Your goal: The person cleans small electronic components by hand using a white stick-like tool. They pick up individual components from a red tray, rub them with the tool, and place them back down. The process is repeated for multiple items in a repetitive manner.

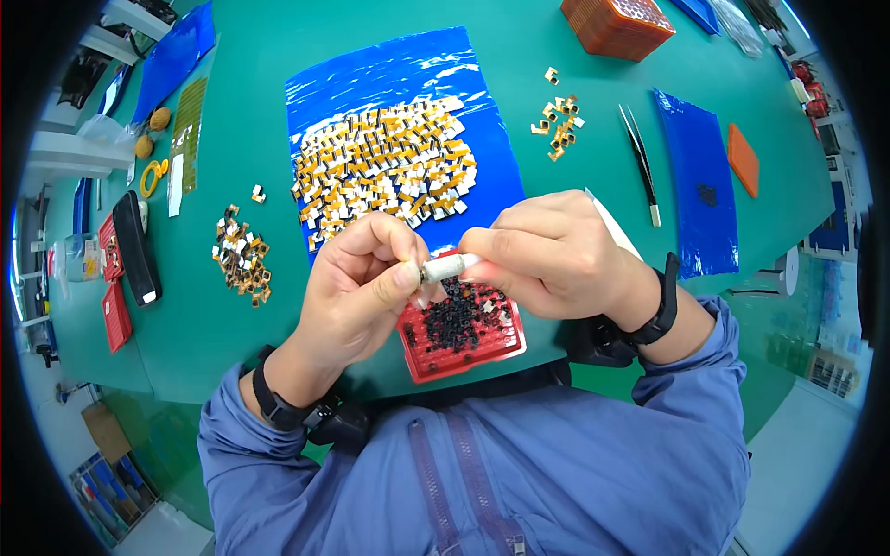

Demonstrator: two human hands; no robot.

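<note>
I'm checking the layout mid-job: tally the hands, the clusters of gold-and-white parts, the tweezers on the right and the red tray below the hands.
Hands: 2 (left hand, right hand)
Gold-and-white part clusters: 3 (left cluster, centre cluster, right cluster)
Tweezers: 1
Red tray: 1
Total: 7

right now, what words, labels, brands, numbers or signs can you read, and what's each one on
None can be read.
Pale cylinder between the hands: no lettering can be made out.
White mark on the black case: too small to read.
Clear container at far left: any print is too small and blurred.
Red tray: no lettering can be made out.
</note>
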